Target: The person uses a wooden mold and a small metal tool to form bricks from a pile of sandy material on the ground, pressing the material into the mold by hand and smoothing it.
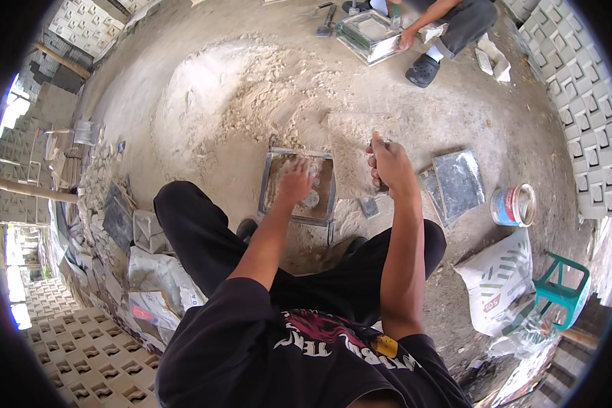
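My left hand (296, 181) reaches into a square metal mould (264, 187) on the ground, its fingers stretched out over the sandy mix inside. A pale round lump or raised shape (311, 199) shows beside the hand, within the frame. To the right, my right hand (390, 165) is closed in a fist with the thumb uppermost. Its palm side is hidden, so what it grips cannot be made out. A square board (350, 156) dusted with sand lies under and left of that fist, beside the mould. Near the mould's right corner sits a small dark block (369, 207).
A heap of pale powder and sand (207, 88) spreads ahead. Dark flat plates (459, 178), a paint bucket (513, 205), a white sack (496, 279) and a green stool (563, 289) stand right. A co-worker's hand (406, 39) touches another mould (367, 54). Patterned blocks (571, 88) line the right.
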The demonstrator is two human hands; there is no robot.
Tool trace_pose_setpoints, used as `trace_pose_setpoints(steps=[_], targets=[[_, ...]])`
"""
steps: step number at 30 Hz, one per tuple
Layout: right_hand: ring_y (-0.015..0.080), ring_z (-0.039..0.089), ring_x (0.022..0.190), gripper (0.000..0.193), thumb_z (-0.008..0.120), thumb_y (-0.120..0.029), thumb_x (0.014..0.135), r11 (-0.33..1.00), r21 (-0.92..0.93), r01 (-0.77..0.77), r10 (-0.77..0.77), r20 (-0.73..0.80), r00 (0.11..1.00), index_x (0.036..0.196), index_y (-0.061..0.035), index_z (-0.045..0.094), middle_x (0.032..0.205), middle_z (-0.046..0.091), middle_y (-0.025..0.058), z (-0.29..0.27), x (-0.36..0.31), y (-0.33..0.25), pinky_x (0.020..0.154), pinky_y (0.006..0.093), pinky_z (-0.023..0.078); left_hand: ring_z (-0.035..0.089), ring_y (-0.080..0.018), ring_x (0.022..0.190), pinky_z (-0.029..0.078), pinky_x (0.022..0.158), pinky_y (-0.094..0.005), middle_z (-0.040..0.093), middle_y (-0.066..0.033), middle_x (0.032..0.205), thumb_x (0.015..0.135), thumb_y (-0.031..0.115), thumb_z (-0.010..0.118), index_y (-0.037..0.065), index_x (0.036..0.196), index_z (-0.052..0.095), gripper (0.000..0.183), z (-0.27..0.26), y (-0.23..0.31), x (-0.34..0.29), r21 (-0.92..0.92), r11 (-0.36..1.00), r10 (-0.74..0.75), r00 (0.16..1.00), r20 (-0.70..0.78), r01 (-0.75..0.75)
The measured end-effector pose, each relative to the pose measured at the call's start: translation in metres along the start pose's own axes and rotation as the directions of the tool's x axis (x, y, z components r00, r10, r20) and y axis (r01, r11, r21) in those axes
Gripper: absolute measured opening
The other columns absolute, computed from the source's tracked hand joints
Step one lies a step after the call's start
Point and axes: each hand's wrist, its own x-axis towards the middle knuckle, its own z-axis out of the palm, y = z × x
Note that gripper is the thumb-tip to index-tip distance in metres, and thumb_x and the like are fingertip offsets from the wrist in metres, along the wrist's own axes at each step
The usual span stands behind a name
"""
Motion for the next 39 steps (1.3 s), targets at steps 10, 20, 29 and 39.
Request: trace_pose_setpoints(steps=[10, 20, 29, 39], targets=[[0.0074, 0.040, 0.045, 0.045, 0.049, -0.045, 0.099, 1.000, -0.023, 0.017, -0.016, 0.045, 0.999, 0.090, -0.0010, 0.055, 0.063, 0.046, -0.0020, 0.013, 0.012, 0.008, 0.040, 0.0254, 0.033, 0.039, -0.0262, 0.137, 0.024, 0.115, -0.0495, 0.044, -0.0142, 0.145, 0.097, 0.034, 0.044, 0.005, 0.141, 0.042, 0.052, -0.008, -0.029, -0.009, -0.182, 0.968, 0.194, 0.977, 0.085, -0.176], [0.0093, 0.043, 0.043, 0.045, 0.049, -0.042, 0.099, 0.987, -0.162, 0.014, -0.017, -0.016, 1.000, 0.087, 0.0003, 0.057, 0.061, 0.047, -0.0004, 0.030, 0.018, 0.006, 0.038, 0.0271, 0.035, 0.039, -0.0273, 0.137, 0.023, 0.115, -0.0512, 0.048, -0.0144, 0.142, 0.095, 0.032, 0.047, 0.005, 0.137, 0.046, 0.049, -0.018, -0.066, -0.013, -0.112, 0.985, 0.133, 0.991, 0.028, -0.130], [0.0107, 0.045, 0.043, 0.045, 0.050, -0.041, 0.099, 0.942, -0.333, 0.035, -0.070, -0.093, 0.993, 0.086, 0.0009, 0.058, 0.060, 0.049, 0.0010, 0.041, 0.035, 0.025, 0.039, 0.0289, 0.036, 0.033, -0.0277, 0.140, 0.017, 0.116, -0.0537, 0.045, -0.0157, 0.145, 0.095, 0.033, 0.046, 0.000, 0.142, 0.039, 0.057, -0.009, -0.089, -0.025, -0.123, 0.981, 0.154, 0.987, 0.054, -0.147], [0.0110, 0.044, 0.042, 0.045, 0.050, -0.041, 0.099, 0.938, -0.344, -0.037, 0.005, -0.093, 0.996, 0.083, 0.0004, 0.058, 0.059, 0.049, 0.0014, 0.055, 0.036, 0.017, 0.040, 0.0291, 0.037, 0.038, -0.0249, 0.137, 0.023, 0.115, -0.0475, 0.046, -0.0104, 0.144, 0.095, 0.032, 0.047, 0.006, 0.140, 0.043, 0.052, -0.006, -0.063, -0.002, -0.206, 0.935, 0.306, 0.950, 0.061, -0.288]])
